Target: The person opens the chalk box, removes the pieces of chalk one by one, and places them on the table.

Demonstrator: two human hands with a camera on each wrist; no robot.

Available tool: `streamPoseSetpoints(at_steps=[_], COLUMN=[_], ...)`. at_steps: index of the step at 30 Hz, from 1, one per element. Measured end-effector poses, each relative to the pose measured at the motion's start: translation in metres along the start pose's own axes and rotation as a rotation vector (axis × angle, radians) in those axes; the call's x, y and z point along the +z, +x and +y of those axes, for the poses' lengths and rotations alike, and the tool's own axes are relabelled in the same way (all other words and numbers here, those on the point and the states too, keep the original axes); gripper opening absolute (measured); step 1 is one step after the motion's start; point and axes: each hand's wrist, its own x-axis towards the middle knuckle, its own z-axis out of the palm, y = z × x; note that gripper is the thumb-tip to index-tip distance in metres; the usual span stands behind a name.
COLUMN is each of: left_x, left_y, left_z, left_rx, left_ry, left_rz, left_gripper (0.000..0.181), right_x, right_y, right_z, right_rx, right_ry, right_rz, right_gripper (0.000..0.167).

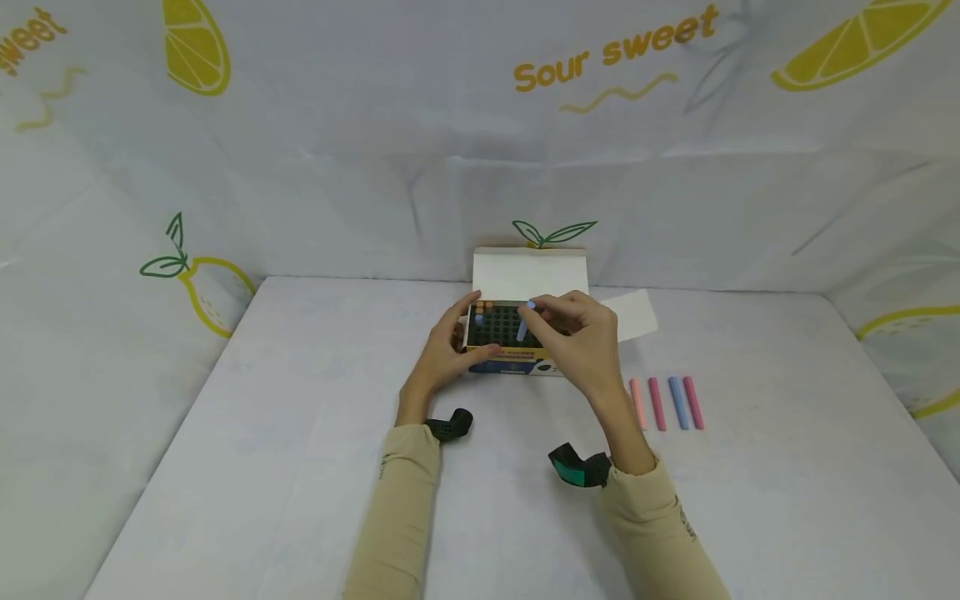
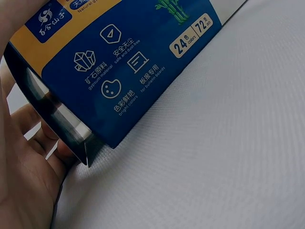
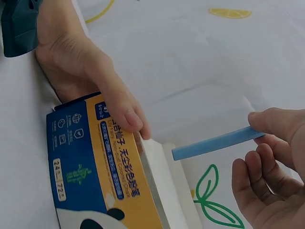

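Observation:
The left hand (image 1: 442,354) grips the left end of a blue and yellow chalk box (image 2: 143,52), its thumb over the front edge. In the head view the box stands with its lid (image 1: 531,273) raised at the back, and a black grid fills its top. A few orange and blue chalk ends (image 1: 480,320) show in the grid's left holes. Between thumb and fingertips, the right hand (image 1: 581,333) pinches a blue chalk stick (image 3: 214,144) by one end. That stick is held over the grid; whether its lower end touches the grid I cannot tell.
Several chalk sticks, pink (image 1: 657,404) and blue (image 1: 678,403), lie in a row right of the box. A white flap or sheet (image 1: 634,315) extends behind the right hand. The white table (image 1: 285,433) meets a printed cloth backdrop (image 1: 360,192).

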Motion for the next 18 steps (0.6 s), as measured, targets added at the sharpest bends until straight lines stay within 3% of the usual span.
streamPoseSetpoints(at_steps=[18], left_x=[0.0], left_y=[0.0], left_z=[0.001], left_rx=[-0.021], left_ry=[0.014], left_rz=[-0.017], left_gripper=[0.095], right_x=[-0.064], right_y=[-0.022], right_z=[-0.002], right_rx=[-0.006], right_ry=[-0.17], right_rz=[-0.034], right_gripper=[0.016])
